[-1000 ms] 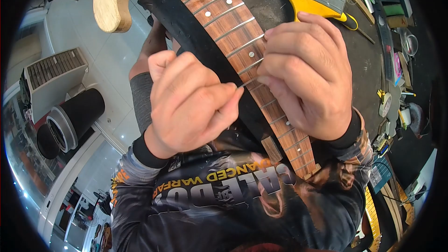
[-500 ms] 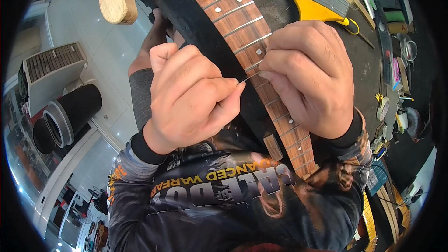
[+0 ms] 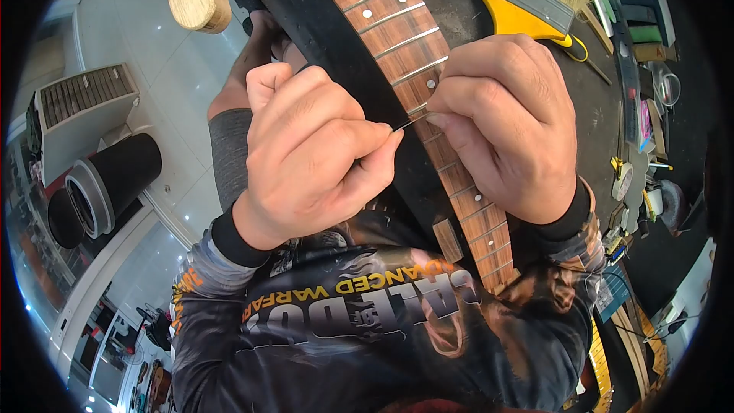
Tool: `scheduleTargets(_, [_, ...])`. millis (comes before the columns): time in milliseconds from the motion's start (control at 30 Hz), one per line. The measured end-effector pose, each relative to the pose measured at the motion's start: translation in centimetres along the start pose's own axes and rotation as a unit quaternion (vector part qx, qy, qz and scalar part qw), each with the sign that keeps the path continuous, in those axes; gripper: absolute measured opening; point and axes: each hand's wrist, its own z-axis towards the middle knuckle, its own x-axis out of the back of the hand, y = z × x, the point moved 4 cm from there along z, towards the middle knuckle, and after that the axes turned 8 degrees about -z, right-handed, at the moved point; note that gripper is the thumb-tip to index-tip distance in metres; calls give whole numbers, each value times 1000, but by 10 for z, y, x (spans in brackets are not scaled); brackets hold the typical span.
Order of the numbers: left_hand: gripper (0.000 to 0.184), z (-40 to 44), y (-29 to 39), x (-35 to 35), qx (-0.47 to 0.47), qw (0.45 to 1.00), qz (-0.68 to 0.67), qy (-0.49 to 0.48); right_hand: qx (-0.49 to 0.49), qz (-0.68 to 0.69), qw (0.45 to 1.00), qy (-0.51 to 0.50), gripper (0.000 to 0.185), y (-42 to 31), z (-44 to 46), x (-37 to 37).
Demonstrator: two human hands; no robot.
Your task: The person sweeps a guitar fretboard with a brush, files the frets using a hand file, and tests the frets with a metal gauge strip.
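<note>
Between my two hands a thin, short piece of fret wire point(image 3: 407, 124) is stretched just over the guitar neck. My left hand point(image 3: 317, 157) is closed, with its thumb and forefinger pinching one end. The other end is in the fingertips of my right hand point(image 3: 508, 126), also closed, which hovers above the fretboard and hides part of it. The brown wooden fretboard point(image 3: 394, 30) has metal frets and pale dot inlays, and runs from the top toward my body. A pale wooden guitar body point(image 3: 197, 4) shows at the upper left.
A wide brush with a yellow handle point(image 3: 512, 19) lies on the dark bench point(image 3: 604, 118) beyond my right hand. A small wooden block point(image 3: 448, 239) rests beside the neck. Several tools line the right side. A black bin point(image 3: 126, 172) stands on the tiled floor at left.
My hands keep the same pinch on the wire and have hardly moved. The neck and bench appear slightly shifted to the right and up in view.
</note>
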Motion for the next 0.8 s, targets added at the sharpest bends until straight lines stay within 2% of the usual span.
scheduleTargets(233, [34, -5, 12, -5, 8, 1000, -14, -14, 4, 36, 999, -14, 35, -5, -9, 7])
scheduleTargets(433, [31, 1, -1, 0, -4, 1000, -1, 4, -13, 1, 999, -42, 35, -2, 3, 3])
scheduleTargets(600, [26, 6, -7, 13, -4, 1000, -2, 28, -27, -18, 999, 11, 37, 14, 6, 18])
scheduleTargets(700, [26, 9, -14, 21, 51, 995, -6, 91, -150, 3, 985, 80, 41, 35, -14, 35])
scheduleTargets(800, [27, 21, -5, 13, 1, 1000, 16, 19, -124, 17, 989, 76, 42, 43, -29, 38])
